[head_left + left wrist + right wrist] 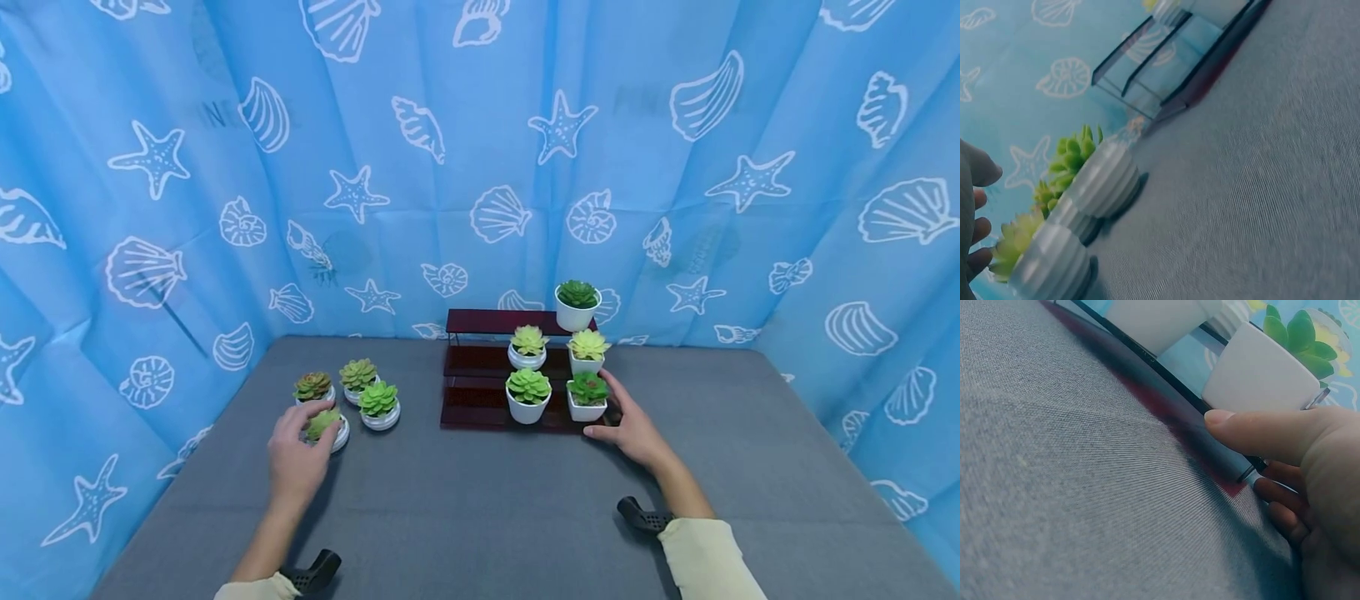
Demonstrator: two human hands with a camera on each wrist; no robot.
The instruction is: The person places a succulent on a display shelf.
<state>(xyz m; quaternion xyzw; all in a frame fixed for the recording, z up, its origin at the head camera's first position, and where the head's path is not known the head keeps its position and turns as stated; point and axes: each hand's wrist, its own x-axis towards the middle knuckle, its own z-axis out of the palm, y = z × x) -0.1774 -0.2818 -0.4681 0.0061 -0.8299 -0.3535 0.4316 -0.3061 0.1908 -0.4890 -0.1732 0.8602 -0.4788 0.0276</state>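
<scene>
In the head view my left hand (pixel 297 450) is at the left cluster, its thumb and fingers spread around a light green succulent (pixel 321 423) in a white ribbed pot. The left wrist view has my loosely bent fingertips right by the pale leaves of that succulent (pixel 1017 245), not closed on its pot (pixel 1054 265). On the right, my right hand (pixel 633 429) holds the right end of a dark red three-tier display stand (pixel 480 408). Its thumb (pixel 1254 432) lies along the bottom shelf's front edge, below a square white pot (pixel 1263 372); the other fingers bend round the end.
Three more potted succulents stand by my left hand, including a bright green one (pixel 378 402). Several pots occupy the stand's right half, with a dark green succulent (pixel 577 300) on top. A blue shell-print curtain (pixel 450 167) hangs behind the grey table (pixel 480 517).
</scene>
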